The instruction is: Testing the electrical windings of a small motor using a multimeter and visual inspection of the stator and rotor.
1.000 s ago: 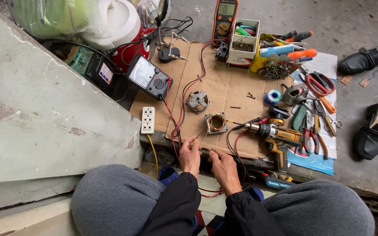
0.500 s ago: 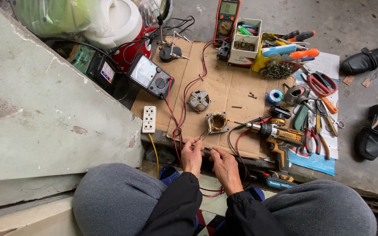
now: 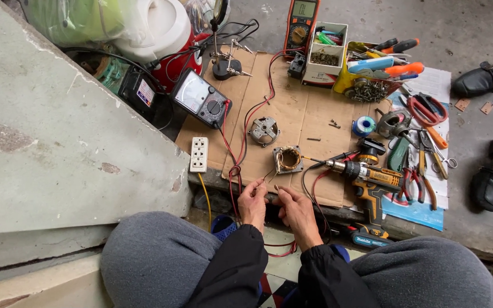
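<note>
Both hands, left hand (image 3: 253, 201) and right hand (image 3: 295, 206), pinch thin wire leads (image 3: 270, 181) from the stator coil (image 3: 287, 159), grip closed.

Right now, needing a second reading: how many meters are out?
2: an analog meter at the cardboard's left edge, an orange digital meter at its top. Others may be hidden.

Cardboard sheet (image 3: 309, 114) was brown. Meter (image 3: 300, 23) orange, second meter (image 3: 201, 98) black with white dial. Socket strip (image 3: 199, 154) white. Wires (image 3: 252, 117) red and black. Drill (image 3: 369, 179) yellow and black. Trousers (image 3: 155, 256) grey, sleeves (image 3: 232, 268) black. Shoes (image 3: 486, 80) black.
</note>
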